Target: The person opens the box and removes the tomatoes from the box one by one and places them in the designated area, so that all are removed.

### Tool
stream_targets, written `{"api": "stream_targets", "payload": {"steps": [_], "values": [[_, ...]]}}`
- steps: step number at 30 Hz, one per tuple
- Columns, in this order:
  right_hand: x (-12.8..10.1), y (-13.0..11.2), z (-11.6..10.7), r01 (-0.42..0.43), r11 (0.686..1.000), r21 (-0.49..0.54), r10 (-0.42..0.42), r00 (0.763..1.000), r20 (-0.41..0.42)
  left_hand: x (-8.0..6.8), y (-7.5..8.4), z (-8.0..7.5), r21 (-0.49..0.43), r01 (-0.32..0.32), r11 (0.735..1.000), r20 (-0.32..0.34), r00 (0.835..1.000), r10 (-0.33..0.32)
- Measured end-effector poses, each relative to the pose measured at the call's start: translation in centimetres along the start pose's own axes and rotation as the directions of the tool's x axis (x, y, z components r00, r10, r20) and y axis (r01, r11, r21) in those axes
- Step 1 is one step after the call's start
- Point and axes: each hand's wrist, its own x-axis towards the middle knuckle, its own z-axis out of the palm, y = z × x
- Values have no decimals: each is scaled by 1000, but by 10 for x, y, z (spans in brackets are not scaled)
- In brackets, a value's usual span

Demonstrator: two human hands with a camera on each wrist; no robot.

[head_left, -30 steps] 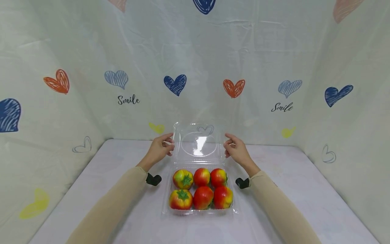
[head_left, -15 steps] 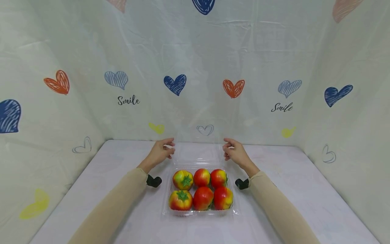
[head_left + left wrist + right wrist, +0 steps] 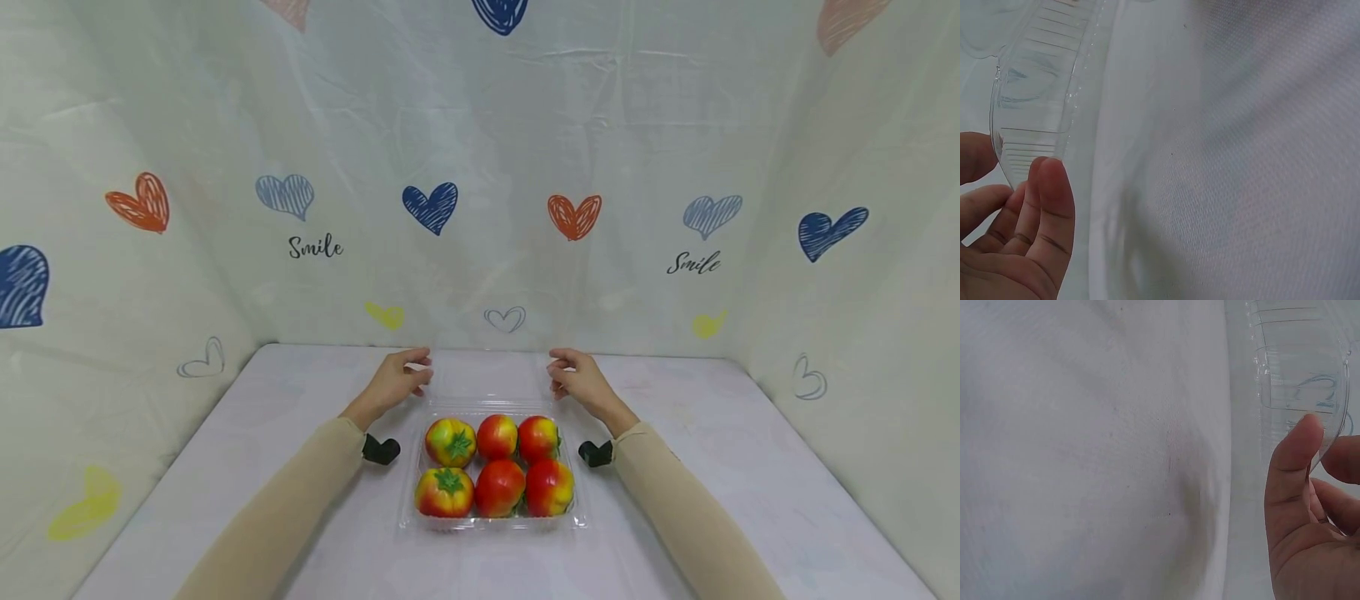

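Head view: white table, heart-printed cloth walls.

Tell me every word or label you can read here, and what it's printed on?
"Smile" on the heart-print backdrop cloth, left of middle.
"Smile" on the same cloth, to the right.
No readable text on the clear plastic box, its lid or the tomatoes; the wrist views show none.

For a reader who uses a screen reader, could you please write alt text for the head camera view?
Two hands, the left hand and right hand, pinch the far corners of a clear lid folded back from a clear plastic tray holding six red-yellow tomatoes in two rows. It sits on a white table against a heart-printed backdrop.
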Motion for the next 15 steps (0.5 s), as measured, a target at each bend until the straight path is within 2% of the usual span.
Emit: {"api": "stream_targets", "payload": {"steps": [8,15], "values": [[4,12,0,-67,998,-19,67,998,-6,-1,0,2,22,28,999,15,999,-28],[3,13,1,-89,996,4,89,996,-3,-2,-1,3,-5,42,999,18,999,-42]]}}
